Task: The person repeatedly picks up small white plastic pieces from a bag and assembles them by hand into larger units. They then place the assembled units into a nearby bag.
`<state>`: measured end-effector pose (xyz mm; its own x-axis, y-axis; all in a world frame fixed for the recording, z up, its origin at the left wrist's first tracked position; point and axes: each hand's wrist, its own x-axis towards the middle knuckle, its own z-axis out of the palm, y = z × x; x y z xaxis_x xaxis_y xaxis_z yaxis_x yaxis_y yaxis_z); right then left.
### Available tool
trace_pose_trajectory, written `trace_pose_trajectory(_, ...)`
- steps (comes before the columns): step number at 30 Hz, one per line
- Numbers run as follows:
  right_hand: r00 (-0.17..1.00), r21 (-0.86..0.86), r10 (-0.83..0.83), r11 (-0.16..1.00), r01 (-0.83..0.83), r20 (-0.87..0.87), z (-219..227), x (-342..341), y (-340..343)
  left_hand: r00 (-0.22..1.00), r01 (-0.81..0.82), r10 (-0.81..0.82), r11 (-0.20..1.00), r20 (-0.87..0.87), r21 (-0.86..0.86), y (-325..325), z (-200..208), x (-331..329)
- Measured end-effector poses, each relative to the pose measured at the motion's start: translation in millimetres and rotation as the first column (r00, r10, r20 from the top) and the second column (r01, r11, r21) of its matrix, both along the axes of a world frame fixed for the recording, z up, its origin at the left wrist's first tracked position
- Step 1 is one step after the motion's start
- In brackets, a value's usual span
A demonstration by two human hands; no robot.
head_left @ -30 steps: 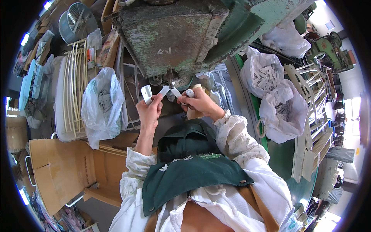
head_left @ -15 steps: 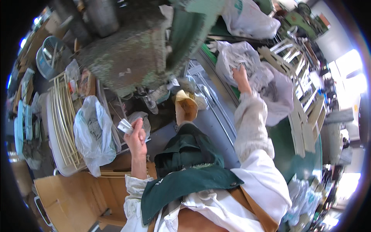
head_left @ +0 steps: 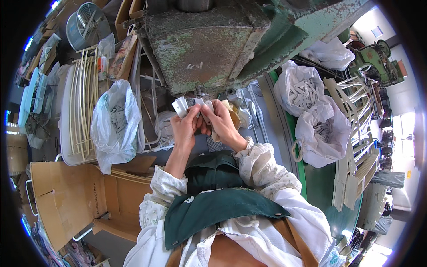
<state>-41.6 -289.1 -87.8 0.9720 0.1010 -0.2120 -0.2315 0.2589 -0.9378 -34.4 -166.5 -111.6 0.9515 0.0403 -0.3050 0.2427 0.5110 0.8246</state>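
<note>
My left hand (head_left: 183,131) is closed on a short silvery-white channel-shaped metal piece (head_left: 179,107), which sticks out past the fingers. Close beside it, my right hand (head_left: 226,127) pinches small flat metal strips (head_left: 206,109) between thumb and fingers. The hands almost touch, just below the lower edge of a worn green machine (head_left: 204,49). Fingers cover part of the pieces, so I cannot tell how many there are. To the right, a white bag (head_left: 284,84) stands open with many light strips inside.
Another white bag (head_left: 327,149) of strips sits on the green table (head_left: 322,182). Left of me are a clear plastic bag (head_left: 116,149) of grey pieces, a bin (head_left: 66,129) with long curved rods and an opened cardboard box (head_left: 66,200). A fan (head_left: 88,26) stands far left.
My right hand has come out of the white bag at right and moved left to meet my left hand, now with strips in it. My left hand has shifted right and up with its metal piece.
</note>
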Motion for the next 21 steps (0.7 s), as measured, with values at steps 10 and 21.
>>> trace_pose_trajectory(10,0.98,0.027,0.198,0.98,-0.198,-0.026,8.9,4.9,-28.4,0.985,-0.147,0.139,0.985,0.1,0.085,-19.0,11.9,-5.4)
trace_pose_trajectory(21,0.853,-0.847,0.376,0.515,0.131,0.361,-206.6,138.0,-69.0,0.994,-0.054,0.064,0.992,-0.086,0.114,-7.8,-3.9,-18.5)
